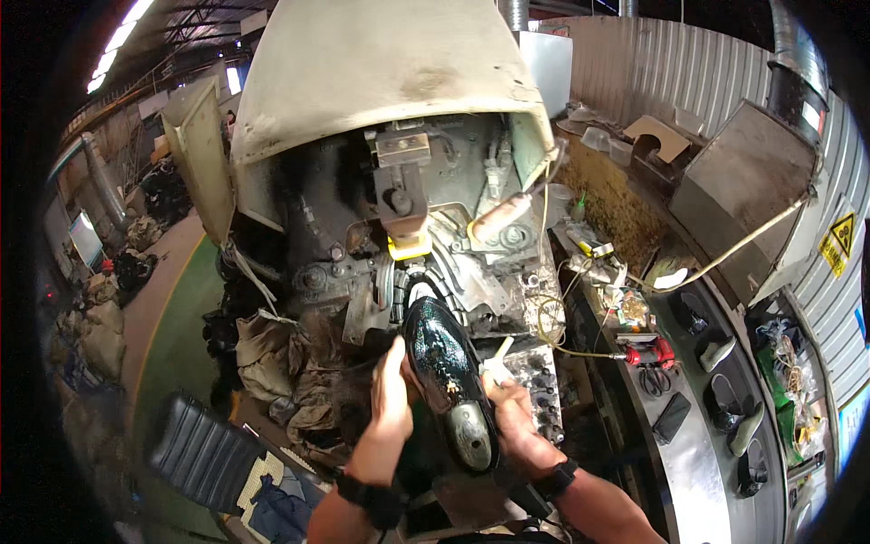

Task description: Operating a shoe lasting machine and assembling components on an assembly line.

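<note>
A glossy black shoe upper [435, 340] on a shoe last [471, 437] lies between my hands, its toe end pointing away from me into the machine. My left hand [390, 399] presses along its left side with the fingers fairly straight. On the right side my right hand [515, 417] grips it near the heel, fingers bent. A pale, stick-like piece [501, 352] stands up beside the right fingertips; I cannot tell whether the hand holds it. Just beyond the toe are the machine's curved metal plates [444, 263] and a yellow-edged block [410, 245] above them.
A large cream hood [390, 63] overhangs the machine. To the right, a metal bench [680, 453] carries a red power tool [651, 352] and a dark phone-like slab [671, 417]. Several shoe parts lie on the belt [702, 331] beyond. A black padded chair [204, 453] stands at left.
</note>
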A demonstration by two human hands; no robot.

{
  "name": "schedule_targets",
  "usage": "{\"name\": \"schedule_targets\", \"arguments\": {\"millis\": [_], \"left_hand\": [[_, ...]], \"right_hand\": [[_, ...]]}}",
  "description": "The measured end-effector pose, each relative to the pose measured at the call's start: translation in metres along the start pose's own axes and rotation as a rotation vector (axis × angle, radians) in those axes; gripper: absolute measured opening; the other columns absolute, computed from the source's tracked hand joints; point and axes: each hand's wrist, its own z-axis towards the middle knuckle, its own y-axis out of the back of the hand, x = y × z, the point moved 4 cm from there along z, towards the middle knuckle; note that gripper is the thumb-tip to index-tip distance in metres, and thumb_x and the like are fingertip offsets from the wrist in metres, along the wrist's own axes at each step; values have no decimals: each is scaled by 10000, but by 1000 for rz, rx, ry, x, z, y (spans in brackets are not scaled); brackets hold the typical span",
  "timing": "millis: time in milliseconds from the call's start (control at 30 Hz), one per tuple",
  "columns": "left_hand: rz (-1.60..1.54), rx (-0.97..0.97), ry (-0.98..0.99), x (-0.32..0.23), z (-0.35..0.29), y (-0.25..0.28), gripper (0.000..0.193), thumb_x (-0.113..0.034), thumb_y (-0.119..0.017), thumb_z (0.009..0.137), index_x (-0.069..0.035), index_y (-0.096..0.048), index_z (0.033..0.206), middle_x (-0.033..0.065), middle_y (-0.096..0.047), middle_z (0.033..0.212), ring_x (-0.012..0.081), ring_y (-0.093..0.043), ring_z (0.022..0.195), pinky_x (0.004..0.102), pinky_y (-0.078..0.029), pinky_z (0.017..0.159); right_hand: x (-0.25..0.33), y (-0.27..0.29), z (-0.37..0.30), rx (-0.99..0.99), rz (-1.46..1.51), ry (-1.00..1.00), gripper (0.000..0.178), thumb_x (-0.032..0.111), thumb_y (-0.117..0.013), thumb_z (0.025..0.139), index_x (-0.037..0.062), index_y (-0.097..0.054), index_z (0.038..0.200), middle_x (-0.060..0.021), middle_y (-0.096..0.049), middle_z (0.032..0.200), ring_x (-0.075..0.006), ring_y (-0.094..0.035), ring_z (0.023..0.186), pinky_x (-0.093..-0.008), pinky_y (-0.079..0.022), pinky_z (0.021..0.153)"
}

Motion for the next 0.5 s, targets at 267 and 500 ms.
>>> {"name": "schedule_targets", "arguments": {"millis": [267, 500], "left_hand": [[-363, 32, 202, 24, 9, 5, 468, -424, -543, 1011, -32, -621, 1254, 100, -674, 1222, 255, -651, 1073, 412, -506, 976], [-373, -34, 278, 22, 51, 9, 458, -426, -552, 1015, -31, -631, 1234, 94, -677, 1193, 251, -656, 1049, 408, -519, 953]], "right_hand": [[-21, -42, 55, -36, 139, -109, 151, 167, -610, 1007, 24, -643, 1043, -38, -681, 909, -134, -639, 770, -295, -550, 704], [-29, -39, 94, -96, 134, -119, 94, 140, -629, 990, 60, -610, 1034, 0, -632, 920, -109, -599, 810, -278, -527, 759]]}}
